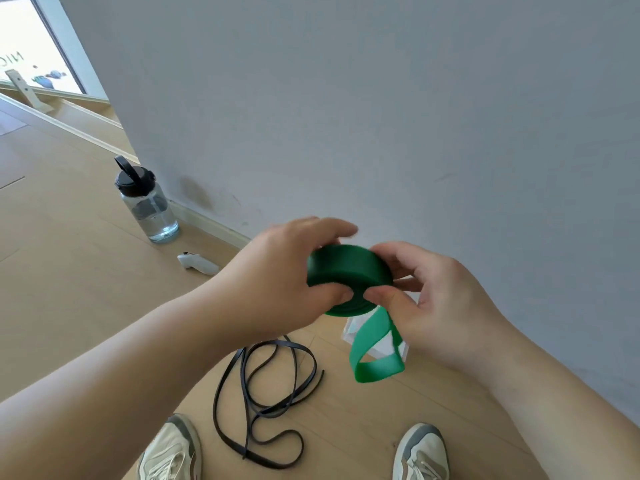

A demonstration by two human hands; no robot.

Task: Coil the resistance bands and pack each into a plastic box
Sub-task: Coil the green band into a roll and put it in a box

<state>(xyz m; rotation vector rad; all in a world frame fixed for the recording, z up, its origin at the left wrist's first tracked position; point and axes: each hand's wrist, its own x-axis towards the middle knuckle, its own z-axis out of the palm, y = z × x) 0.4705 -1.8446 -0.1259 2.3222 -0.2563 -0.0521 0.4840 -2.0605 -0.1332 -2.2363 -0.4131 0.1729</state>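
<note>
The green band (348,268), a smooth rubbery strip wound into a thick flat coil, sits between both hands. The left hand (277,271) grips its side and the right hand (440,299) pinches its edge. A loose loop hangs over the clear box (349,330). A thin black band (263,403) lies tangled on the wooden floor (86,306).

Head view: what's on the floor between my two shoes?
The black band, uncoiled, lies between the left shoe and right shoe, nearer the left; otherwise bare wood floor, per the head view.
</note>
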